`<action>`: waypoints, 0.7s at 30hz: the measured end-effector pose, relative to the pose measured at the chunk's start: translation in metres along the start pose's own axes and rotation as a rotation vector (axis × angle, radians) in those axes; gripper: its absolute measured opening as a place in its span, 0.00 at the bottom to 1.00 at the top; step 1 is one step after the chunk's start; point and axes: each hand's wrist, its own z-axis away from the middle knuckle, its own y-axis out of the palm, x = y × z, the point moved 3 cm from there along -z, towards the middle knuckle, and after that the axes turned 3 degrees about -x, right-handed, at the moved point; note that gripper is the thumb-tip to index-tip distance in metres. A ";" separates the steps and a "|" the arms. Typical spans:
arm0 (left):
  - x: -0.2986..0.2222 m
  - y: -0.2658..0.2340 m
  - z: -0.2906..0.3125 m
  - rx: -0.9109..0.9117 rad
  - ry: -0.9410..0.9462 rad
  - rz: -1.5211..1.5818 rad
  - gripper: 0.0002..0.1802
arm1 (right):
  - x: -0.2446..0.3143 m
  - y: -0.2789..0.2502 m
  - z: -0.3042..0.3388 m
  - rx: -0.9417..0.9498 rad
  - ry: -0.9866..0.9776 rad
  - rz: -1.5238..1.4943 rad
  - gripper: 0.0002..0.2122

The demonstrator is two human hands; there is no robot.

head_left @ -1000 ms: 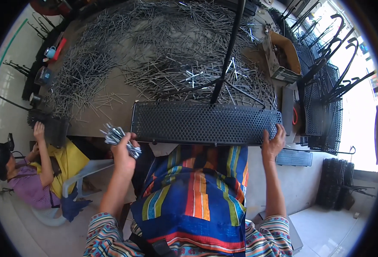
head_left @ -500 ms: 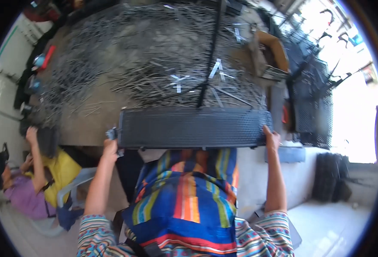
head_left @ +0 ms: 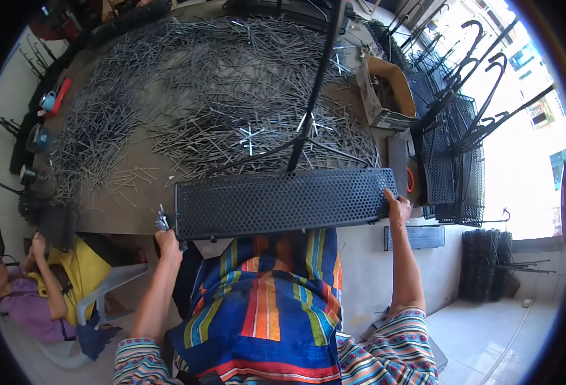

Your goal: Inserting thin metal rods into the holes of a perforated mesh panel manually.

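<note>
A long black perforated metal panel lies across the front edge of the table, tilted toward me. From its far side rises a black metal post, with thin bent rods branching off it. My right hand grips the panel's right end, thumb on the top face. At the panel's left end my left hand is closed, and a small bunch of silvery strips sticks up out of it. Whether this hand also grips the panel is hidden. Behind the panel spread many thin dark metal strips.
An open cardboard box stands at the table's right. Past it are stacked black mesh racks with hooked rods. A co-worker in purple and yellow sits at the left. More black panels stand on the floor at right.
The panel has shifted slightly left and nearer to me, its left end dropping lower, both hands moving with it. The co-worker's raised arm has come down.
</note>
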 end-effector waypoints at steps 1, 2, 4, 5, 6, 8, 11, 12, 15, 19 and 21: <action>-0.008 0.009 0.010 -0.011 0.029 0.024 0.07 | -0.003 0.001 -0.006 -0.021 -0.029 0.014 0.31; -0.007 0.009 0.010 -0.039 0.035 0.018 0.06 | -0.002 0.003 -0.010 -0.032 -0.035 0.013 0.31; -0.004 0.011 0.007 -0.041 0.049 0.007 0.05 | -0.006 0.004 -0.015 -0.103 -0.079 0.023 0.31; -0.008 0.013 0.009 -0.055 0.050 0.013 0.05 | -0.004 0.005 -0.014 -0.096 -0.092 0.019 0.31; -0.012 0.016 0.011 -0.030 0.030 -0.013 0.05 | -0.003 0.005 -0.014 -0.083 -0.074 0.019 0.31; -0.010 0.011 0.003 0.050 0.058 -0.061 0.04 | 0.002 0.003 -0.014 -0.015 -0.052 0.054 0.33; -0.006 -0.005 -0.012 0.103 0.048 -0.185 0.03 | 0.007 0.003 -0.016 0.003 -0.025 0.149 0.34; -0.006 -0.008 -0.015 0.101 0.053 -0.176 0.03 | 0.007 0.002 -0.017 0.015 -0.027 0.210 0.35; -0.057 -0.009 0.011 0.026 0.015 -0.201 0.03 | 0.013 -0.001 0.001 0.002 -0.020 0.359 0.34; -0.110 -0.013 0.055 0.214 -0.057 0.098 0.05 | 0.075 -0.015 0.045 -0.307 -0.610 0.363 0.21; -0.123 0.003 0.086 0.522 -0.163 0.206 0.10 | 0.109 -0.005 0.077 -0.114 -0.783 0.099 0.16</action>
